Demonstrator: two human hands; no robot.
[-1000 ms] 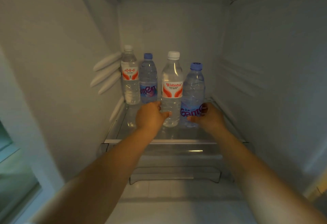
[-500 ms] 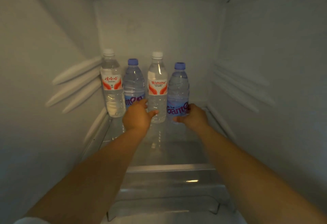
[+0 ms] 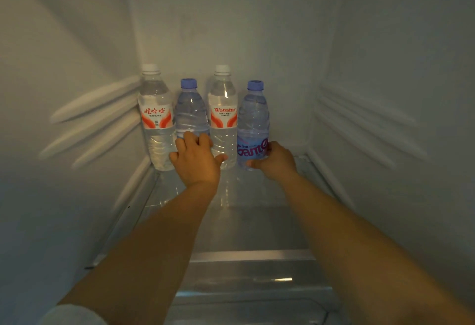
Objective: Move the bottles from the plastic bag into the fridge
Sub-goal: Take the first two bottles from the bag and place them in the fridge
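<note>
Several water bottles stand in a row at the back of the fridge's glass shelf (image 3: 259, 224). From the left: a white-capped bottle with a red label (image 3: 155, 119), a blue-capped bottle (image 3: 191, 114), a white-capped Wahaha bottle (image 3: 223, 119), and a blue-capped Ganten bottle (image 3: 253, 121). My left hand (image 3: 196, 161) has its thumb across the base of the Wahaha bottle, with its curled fingers in front of the second bottle. My right hand (image 3: 276, 161) grips the Ganten bottle low on its right side. The plastic bag is out of view.
Fridge walls with moulded shelf rails close in on the left (image 3: 97, 119) and the right (image 3: 365, 119). The shelf's front rim (image 3: 254, 255) runs under my forearms, with a drawer lid (image 3: 257, 296) below it. Bare glass lies to the right of the bottles.
Both hands have pushed the Wahaha and Ganten bottles back into line with the two rear bottles. My view has moved deeper into the fridge.
</note>
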